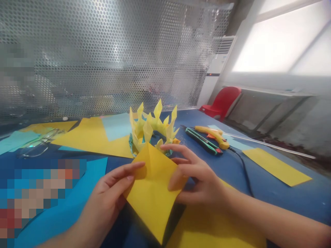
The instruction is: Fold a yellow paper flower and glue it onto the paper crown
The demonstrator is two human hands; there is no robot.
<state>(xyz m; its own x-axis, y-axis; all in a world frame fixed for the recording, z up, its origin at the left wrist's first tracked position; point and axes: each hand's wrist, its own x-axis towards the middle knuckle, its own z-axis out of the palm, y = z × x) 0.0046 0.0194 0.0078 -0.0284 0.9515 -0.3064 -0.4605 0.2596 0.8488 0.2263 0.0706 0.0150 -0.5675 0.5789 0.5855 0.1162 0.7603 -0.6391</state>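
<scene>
A creased square of yellow paper [152,196] is held up between my two hands, one corner pointing away from me. My left hand [113,186] pinches its left edge between thumb and fingers. On the opposite edge, my right hand [196,175] grips the paper, its index finger raised near the top corner. Just behind stands a folded paper crown [158,125] with pale yellow points and a teal base, partly hidden by the sheet. Another yellow sheet [217,224] lies on the table under my right forearm.
A green utility knife [203,140] and a yellow glue gun [213,136] with a black cord lie at right, near a yellow strip [278,165]. Eyeglasses [34,146] and yellow sheets [85,136] lie at left. Blue paper [85,193] sits by my left arm. A perforated metal screen [116,69] stands behind.
</scene>
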